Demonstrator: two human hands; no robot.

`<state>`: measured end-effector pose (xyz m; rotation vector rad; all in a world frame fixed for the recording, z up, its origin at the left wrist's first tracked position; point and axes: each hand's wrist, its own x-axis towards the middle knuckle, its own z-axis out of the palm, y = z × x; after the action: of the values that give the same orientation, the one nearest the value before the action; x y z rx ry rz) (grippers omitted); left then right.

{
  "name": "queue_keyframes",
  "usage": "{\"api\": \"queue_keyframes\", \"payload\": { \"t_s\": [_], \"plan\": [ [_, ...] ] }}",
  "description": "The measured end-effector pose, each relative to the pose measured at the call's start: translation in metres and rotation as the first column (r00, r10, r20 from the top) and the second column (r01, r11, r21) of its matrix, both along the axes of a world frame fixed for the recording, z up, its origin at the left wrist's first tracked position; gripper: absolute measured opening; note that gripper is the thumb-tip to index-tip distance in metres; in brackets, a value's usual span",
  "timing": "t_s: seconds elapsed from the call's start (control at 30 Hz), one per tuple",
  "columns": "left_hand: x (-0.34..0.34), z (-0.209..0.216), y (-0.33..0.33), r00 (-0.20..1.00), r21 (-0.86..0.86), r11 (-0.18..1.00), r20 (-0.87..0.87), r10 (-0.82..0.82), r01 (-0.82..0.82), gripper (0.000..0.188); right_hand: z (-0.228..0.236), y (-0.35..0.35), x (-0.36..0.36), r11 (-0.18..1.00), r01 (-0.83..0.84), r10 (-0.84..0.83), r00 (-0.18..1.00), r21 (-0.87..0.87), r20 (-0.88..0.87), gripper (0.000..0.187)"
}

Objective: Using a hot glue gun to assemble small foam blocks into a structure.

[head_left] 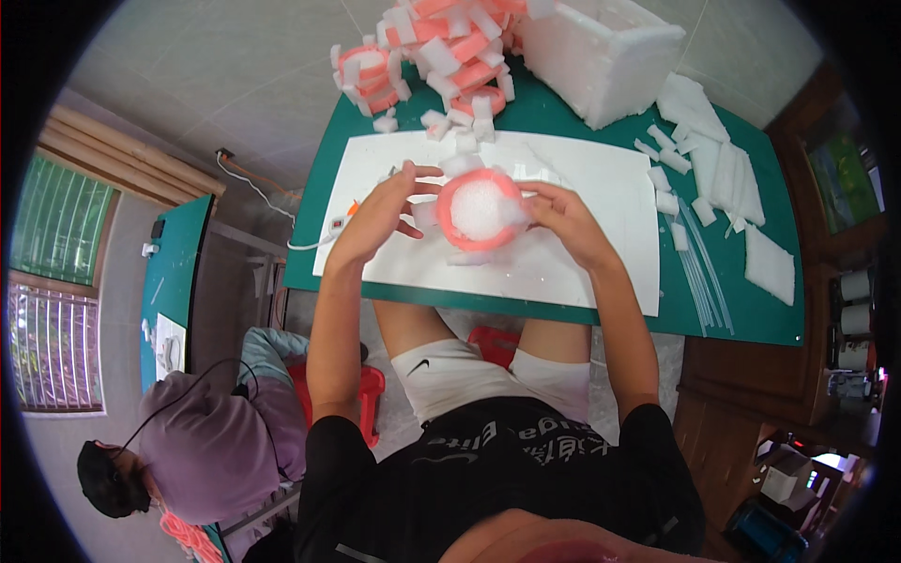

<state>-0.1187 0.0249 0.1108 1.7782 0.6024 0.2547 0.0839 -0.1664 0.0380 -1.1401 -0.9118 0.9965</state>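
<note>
A pink ring (446,220) with a white foam disc (479,208) in its middle sits on the white board in front of me. White foam blocks stand around its outer side, one of them a left-hand block (425,214). My right hand (566,220) pinches a foam block (512,210) at the ring's right side between thumb and fingers. On the other side, my left hand (389,211) is open, its fingers spread beside the left-hand block. Whether its fingertips touch that block I cannot tell.
A white device with a red switch (336,225) lies by my left wrist. Finished-looking pink rings with foam blocks (460,56) are piled at the back, beside a white foam box (601,66). Foam sheets (727,178) and clear sticks (699,267) lie right. Another person (221,441) sits left.
</note>
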Motion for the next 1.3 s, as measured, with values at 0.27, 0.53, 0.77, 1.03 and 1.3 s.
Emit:
{"api": "queue_keyframes", "payload": {
  "t_s": [0.27, 0.53, 0.77, 1.03, 1.3],
  "plan": [
    [-0.017, -0.048, -0.007, 1.000, -0.449, 0.893, 0.011, 0.003, 0.002, 0.062, 0.006, -0.002, -0.010, 0.990, -0.049, 0.020, 0.978, -0.133, -0.208, 0.040],
    [-0.031, -0.066, -0.012, 0.970, -0.418, 0.879, 0.173, -0.172, 0.230, 0.056, -0.004, 0.004, -0.011, 0.974, -0.090, 0.036, 0.967, -0.209, -0.252, 0.035],
    [-0.046, -0.073, -0.001, 0.973, -0.513, 0.847, 0.229, -0.025, 0.142, 0.056, -0.005, -0.016, -0.019, 0.985, 0.029, -0.078, 0.956, -0.172, -0.282, 0.040],
    [-0.065, -0.031, 0.102, 0.916, -0.282, 0.930, 0.252, 0.311, -0.237, 0.045, -0.024, -0.065, -0.022, 0.907, 0.379, -0.385, 0.923, -0.185, 0.005, 0.035],
    [0.024, 0.031, 0.268, 0.781, -0.179, 0.881, 0.411, 0.471, -0.437, 0.059, -0.047, -0.081, -0.029, 0.896, 0.440, -0.432, 0.895, -0.062, 0.106, 0.028]
  ]
}}
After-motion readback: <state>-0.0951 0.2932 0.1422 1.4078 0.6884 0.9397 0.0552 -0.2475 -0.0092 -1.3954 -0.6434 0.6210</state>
